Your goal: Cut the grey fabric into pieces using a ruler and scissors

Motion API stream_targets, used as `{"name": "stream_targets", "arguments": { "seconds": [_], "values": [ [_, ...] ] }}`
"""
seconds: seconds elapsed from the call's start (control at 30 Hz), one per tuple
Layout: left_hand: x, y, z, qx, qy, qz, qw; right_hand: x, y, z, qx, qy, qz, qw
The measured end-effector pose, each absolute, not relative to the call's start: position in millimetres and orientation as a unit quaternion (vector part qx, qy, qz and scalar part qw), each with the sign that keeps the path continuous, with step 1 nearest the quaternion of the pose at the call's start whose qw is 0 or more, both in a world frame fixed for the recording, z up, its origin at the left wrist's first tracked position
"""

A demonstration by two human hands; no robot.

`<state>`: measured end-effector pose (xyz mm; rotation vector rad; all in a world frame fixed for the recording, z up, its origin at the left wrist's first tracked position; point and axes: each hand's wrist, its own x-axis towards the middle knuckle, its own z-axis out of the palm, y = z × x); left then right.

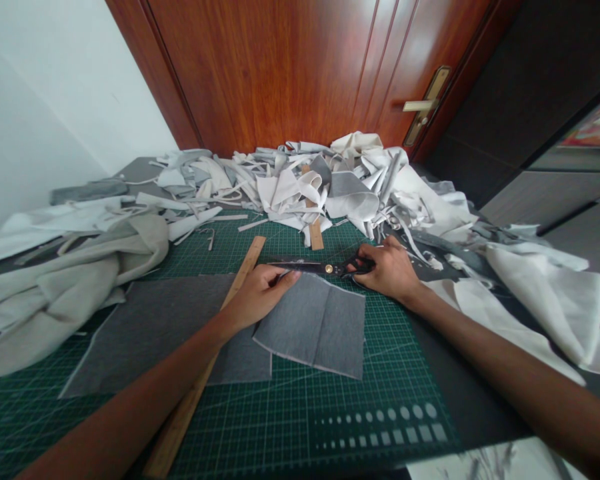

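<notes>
Bare forearms (130, 413) cross a green cutting mat (370, 420). The right hand (386, 270), its grip clamped, holds black tailor's shears (313, 268) along a grey fabric piece (315, 330); the left hand (260, 297), grip apart, presses that fabric beside a wooden ruler (190, 393).

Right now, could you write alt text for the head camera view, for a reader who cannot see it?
On a green cutting mat, the right hand holds black scissors at grey fabric while the left hand presses it; pale fabric scraps heap behind.
</notes>
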<state>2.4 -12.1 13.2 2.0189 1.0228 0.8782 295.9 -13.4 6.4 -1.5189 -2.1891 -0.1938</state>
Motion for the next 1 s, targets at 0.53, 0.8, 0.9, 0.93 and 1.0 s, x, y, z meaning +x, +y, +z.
{"name": "stream_targets", "arguments": {
  "seconds": [0.53, 0.8, 0.9, 0.93, 1.0],
  "values": [
    [2, -11, 13, 0.71, 0.435, 0.388, 0.395, 301, -8, 7, -0.549, -0.798, -0.02, 0.246],
    [0, -5, 6, 0.609, 0.452, 0.464, 0.458, 297, -12, 11, -0.544, -0.803, -0.073, 0.232],
    [3, -9, 12, 0.518, 0.455, 0.471, 0.55, 297, -12, 11, -0.545, -0.801, -0.091, 0.231],
    [4, -10, 14, 0.492, 0.457, 0.466, 0.577, 297, -12, 11, -0.546, -0.799, -0.1, 0.231],
    [6, -12, 17, 0.452, 0.46, 0.46, 0.61, 298, -12, 11, -0.548, -0.794, -0.123, 0.231]
  ]
}}
